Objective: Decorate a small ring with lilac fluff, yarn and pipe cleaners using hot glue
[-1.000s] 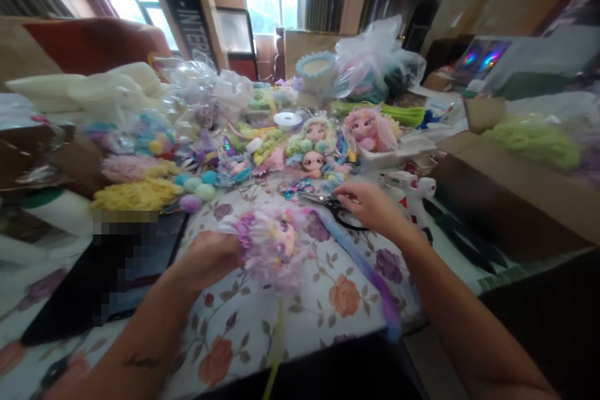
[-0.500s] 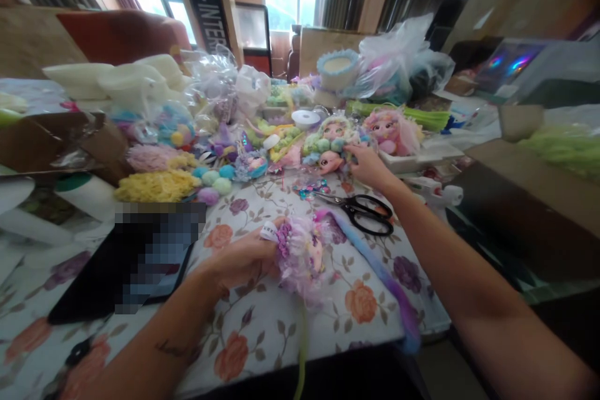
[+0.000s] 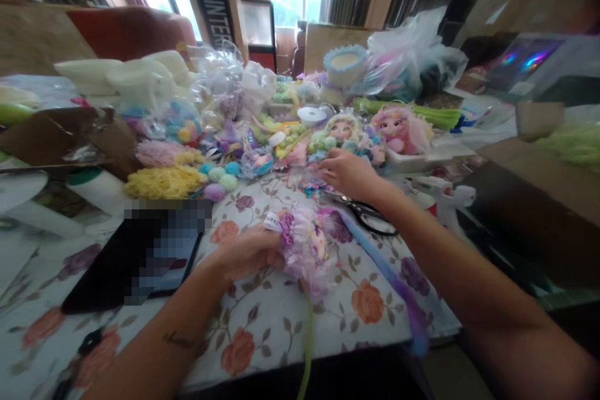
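My left hand (image 3: 246, 253) is closed round a doll head with fluffy purple hair (image 3: 307, 250) just above the floral tablecloth (image 3: 276, 319); a green stem hangs below it. A long blue and purple hair strand (image 3: 398, 281) trails from it to the table's edge. My right hand (image 3: 344, 172) reaches forward over small glittery trinkets (image 3: 312, 189), fingers curled; whether it holds anything I cannot make out. Black scissors (image 3: 372, 217) lie just under my right wrist. Behind them lie a green-haired doll head (image 3: 342, 128) and a pink-haired one (image 3: 398, 128).
A dark tablet (image 3: 135, 262) lies at my left. Pompoms (image 3: 220, 176), yellow fluff (image 3: 162, 181), plastic bags (image 3: 407, 56) and foam pieces (image 3: 122, 75) crowd the back. A white glue gun (image 3: 445, 200) and a brown cardboard box (image 3: 529, 200) stand at right.
My right hand drew back from the doll heads toward me, now over the glittery trinkets near the scissors. My left hand kept hold of the purple doll head.
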`<state>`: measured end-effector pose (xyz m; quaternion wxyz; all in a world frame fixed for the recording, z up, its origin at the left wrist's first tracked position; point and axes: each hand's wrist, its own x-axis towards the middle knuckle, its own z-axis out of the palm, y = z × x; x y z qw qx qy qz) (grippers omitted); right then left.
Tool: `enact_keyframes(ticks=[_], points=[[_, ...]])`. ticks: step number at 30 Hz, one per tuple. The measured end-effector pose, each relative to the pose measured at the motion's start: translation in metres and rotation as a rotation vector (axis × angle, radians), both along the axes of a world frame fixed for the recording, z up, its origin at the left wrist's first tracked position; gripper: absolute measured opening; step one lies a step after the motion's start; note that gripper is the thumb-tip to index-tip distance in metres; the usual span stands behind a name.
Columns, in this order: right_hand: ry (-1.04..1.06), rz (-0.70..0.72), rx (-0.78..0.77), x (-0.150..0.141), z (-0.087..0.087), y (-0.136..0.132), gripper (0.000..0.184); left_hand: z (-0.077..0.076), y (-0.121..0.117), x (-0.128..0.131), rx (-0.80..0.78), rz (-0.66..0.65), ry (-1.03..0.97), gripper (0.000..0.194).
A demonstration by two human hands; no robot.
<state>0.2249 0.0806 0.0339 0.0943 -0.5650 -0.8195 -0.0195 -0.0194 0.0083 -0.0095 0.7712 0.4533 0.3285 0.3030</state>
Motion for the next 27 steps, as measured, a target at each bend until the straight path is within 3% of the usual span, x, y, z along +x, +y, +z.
enact_keyframes(ticks=[2, 3, 8, 15, 18, 23, 27], points=[[-0.010, 0.242, -0.006, -0.022, -0.010, 0.003, 0.037, -0.001, 0.001, -0.001, -0.084, -0.096, 0.011, 0.018], [-0.027, 0.294, -0.029, -0.031, -0.015, 0.007, 0.041, -0.001, 0.002, -0.002, -0.115, -0.135, 0.010, 0.018], [-0.096, 0.256, -0.191, -0.033, -0.028, 0.020, 0.033, -0.003, 0.003, -0.003, -0.147, -0.122, -0.069, 0.023], [-0.051, 0.256, -0.284, -0.010, -0.003, 0.013, 0.023, -0.006, 0.003, -0.002, -0.167, -0.124, -0.122, 0.016], [-0.088, 0.261, -0.221, -0.024, -0.001, 0.018, 0.025, -0.009, 0.004, -0.002, -0.169, -0.148, -0.136, 0.018], [-0.218, 0.229, -0.182, -0.062, -0.013, 0.046, 0.034, -0.012, 0.005, -0.003, -0.171, -0.142, -0.160, 0.017], [-0.325, 0.205, -0.168, -0.085, -0.015, 0.061, 0.030, -0.012, 0.006, -0.004, -0.171, -0.153, -0.193, 0.016]])
